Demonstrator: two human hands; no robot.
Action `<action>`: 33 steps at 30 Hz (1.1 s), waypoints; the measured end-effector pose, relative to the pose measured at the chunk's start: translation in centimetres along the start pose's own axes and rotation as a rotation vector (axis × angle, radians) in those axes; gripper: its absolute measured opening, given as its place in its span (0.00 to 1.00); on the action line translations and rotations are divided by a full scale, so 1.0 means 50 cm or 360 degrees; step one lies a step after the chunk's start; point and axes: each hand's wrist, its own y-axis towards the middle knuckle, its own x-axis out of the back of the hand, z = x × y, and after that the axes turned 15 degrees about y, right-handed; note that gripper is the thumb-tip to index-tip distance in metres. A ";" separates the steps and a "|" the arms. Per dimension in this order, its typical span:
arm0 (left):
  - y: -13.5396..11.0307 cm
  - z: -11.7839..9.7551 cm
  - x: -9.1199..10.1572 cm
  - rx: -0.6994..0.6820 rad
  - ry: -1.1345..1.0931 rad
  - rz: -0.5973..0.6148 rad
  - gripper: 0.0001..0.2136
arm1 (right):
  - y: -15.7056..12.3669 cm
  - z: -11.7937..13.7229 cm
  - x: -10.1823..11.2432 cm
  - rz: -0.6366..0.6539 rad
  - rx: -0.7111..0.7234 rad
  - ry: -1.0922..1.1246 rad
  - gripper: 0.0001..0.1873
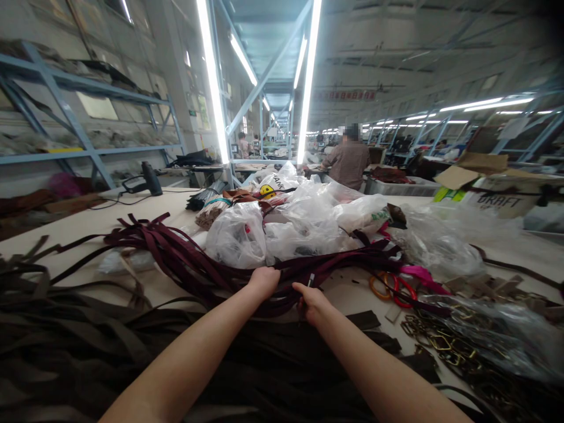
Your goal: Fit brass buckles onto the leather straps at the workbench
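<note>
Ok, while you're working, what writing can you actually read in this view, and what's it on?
"DRAFT" or "KRAFT" (first letter unclear): black capitals on the pale package at the right.
Black lettering beside a yellow smiley: on the white plastic bag, partly hidden, unreadable.
Red banner on the far wall: too blurred to read.
</note>
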 end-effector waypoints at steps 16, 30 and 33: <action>-0.002 0.025 0.034 0.0195 -0.0303 0.0082 0.16 | 0.014 -0.004 -0.001 0.0020 0.0004 -0.0006 0.12; 0.024 0.062 0.040 0.0233 -0.0093 -0.0070 0.17 | 0.009 0.008 0.008 0.0053 -0.0026 -0.0078 0.10; -0.009 0.045 0.054 0.0179 -0.0103 -0.0081 0.25 | 0.001 0.013 0.011 0.0088 -0.0026 -0.0106 0.10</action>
